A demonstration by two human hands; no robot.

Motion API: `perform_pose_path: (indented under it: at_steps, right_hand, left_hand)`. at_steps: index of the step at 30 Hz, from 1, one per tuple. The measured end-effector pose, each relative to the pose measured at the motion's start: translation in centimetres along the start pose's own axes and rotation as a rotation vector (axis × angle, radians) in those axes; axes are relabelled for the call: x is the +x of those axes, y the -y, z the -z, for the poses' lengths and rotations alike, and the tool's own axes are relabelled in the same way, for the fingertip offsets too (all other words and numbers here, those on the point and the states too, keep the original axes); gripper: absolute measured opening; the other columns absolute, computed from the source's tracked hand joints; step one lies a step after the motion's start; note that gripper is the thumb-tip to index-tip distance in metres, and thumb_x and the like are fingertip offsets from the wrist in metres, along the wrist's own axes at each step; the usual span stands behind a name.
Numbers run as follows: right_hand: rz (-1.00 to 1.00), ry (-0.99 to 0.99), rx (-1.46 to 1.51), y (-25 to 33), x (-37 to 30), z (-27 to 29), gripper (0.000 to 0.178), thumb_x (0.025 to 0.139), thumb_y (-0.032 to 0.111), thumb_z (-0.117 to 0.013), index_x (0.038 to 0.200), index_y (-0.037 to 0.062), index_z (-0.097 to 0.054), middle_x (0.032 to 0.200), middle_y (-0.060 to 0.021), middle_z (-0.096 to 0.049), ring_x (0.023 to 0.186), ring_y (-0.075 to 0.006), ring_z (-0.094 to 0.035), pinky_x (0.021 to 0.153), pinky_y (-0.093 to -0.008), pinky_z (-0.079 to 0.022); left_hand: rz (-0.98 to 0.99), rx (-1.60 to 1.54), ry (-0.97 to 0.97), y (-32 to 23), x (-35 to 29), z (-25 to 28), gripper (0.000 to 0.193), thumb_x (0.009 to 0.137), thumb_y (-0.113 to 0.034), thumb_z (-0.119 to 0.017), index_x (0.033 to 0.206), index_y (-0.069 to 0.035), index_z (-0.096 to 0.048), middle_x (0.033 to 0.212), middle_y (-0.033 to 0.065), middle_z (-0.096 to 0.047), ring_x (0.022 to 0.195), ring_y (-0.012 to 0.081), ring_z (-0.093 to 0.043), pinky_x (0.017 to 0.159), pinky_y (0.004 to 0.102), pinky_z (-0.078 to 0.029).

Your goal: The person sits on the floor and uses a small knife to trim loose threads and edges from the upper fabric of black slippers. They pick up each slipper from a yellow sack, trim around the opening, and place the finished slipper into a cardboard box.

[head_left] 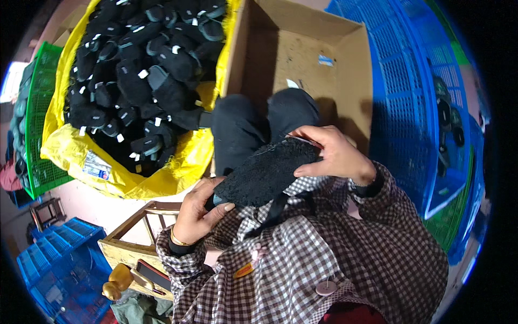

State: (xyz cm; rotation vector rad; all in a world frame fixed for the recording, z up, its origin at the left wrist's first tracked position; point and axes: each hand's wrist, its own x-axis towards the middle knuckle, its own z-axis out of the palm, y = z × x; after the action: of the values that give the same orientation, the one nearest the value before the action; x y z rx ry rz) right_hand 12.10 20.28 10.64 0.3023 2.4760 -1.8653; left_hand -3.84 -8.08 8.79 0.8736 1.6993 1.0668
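Across my lap lies a black fleecy slipper upper [264, 175], its long shape slanting from lower left to upper right. My left hand [195, 212] grips its lower left end, thumb on top and fingers underneath. At the upper right end, my right hand [337, 156] pinches the edge between thumb and fingers. The fingertips below the piece are hidden. Ahead and to the left, a yellow woven sack [129, 186] holds a heap of similar black pieces [135, 86] with small white tags.
A cardboard box [353, 70] with a few scraps stands just past my knees. Blue plastic crates [396, 108] line the right side. At left are a green crate [46, 119], another blue crate [59, 270] and a wooden stool [129, 251] with a dark phone [154, 274] on it.
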Motion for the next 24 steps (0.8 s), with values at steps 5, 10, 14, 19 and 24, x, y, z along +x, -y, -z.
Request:
perform_pose_path:
  at_steps: [5, 10, 14, 19, 24]
  right_hand:
    - [-0.001, -0.057, 0.041, -4.3, -4.2, -1.7, 0.049, 0.073, 0.009, -0.080, 0.114, -0.0046, -0.056, 0.100, -0.0144, -0.068, 0.091, -0.0130, -0.064, 0.079, -0.0278, -0.051]
    - [0.000, -0.118, 0.086, -5.1, -5.6, -3.0, 0.050, 0.072, 0.009, -0.080, 0.113, -0.0053, -0.056, 0.105, -0.0154, -0.067, 0.096, -0.0145, -0.064, 0.082, -0.0290, -0.051]
    - [0.005, -0.117, 0.085, -5.0, -5.9, -3.1, 0.049, 0.074, 0.010, -0.079, 0.114, -0.0051, -0.055, 0.105, -0.0157, -0.067, 0.094, -0.0152, -0.064, 0.081, -0.0298, -0.053]
    - [-0.053, -0.107, 0.132, -5.6, -6.6, -3.6, 0.046, 0.077, 0.012, -0.078, 0.114, -0.0044, -0.055, 0.103, -0.0144, -0.067, 0.091, -0.0127, -0.064, 0.078, -0.0289, -0.053]
    - [-0.160, -0.157, 0.233, -5.4, -7.4, -4.1, 0.048, 0.078, 0.013, -0.077, 0.116, -0.0048, -0.054, 0.102, -0.0140, -0.067, 0.094, -0.0129, -0.063, 0.081, -0.0282, -0.052]
  left_hand:
    - [-0.188, 0.113, 0.117, -2.1, 2.8, -2.5, 0.072, 0.070, -0.008, -0.080, 0.134, -0.001, -0.048, 0.117, 0.0159, -0.060, 0.107, 0.0266, -0.056, 0.095, 0.0337, -0.041]
    - [-0.271, 0.013, -0.004, -3.6, 6.1, -5.6, 0.041, 0.075, -0.009, -0.076, 0.114, -0.001, -0.064, 0.105, 0.0141, -0.066, 0.096, 0.0258, -0.062, 0.087, 0.0328, -0.047]
    - [-0.383, 0.128, 0.007, -4.4, 7.8, -5.9, 0.025, 0.077, -0.009, -0.075, 0.100, -0.001, -0.069, 0.092, 0.0130, -0.069, 0.088, 0.0278, -0.064, 0.080, 0.0327, -0.049]
    - [-0.504, 0.300, 0.030, -4.4, 9.1, -6.3, 0.018, 0.076, -0.005, -0.073, 0.093, 0.000, -0.068, 0.088, 0.0132, -0.068, 0.083, 0.0291, -0.064, 0.076, 0.0339, -0.051]
    - [-0.569, 0.483, -0.012, -4.7, 9.8, -7.3, 0.015, 0.078, 0.004, -0.066, 0.091, 0.000, -0.064, 0.088, 0.0144, -0.065, 0.081, 0.0305, -0.063, 0.072, 0.0357, -0.050]
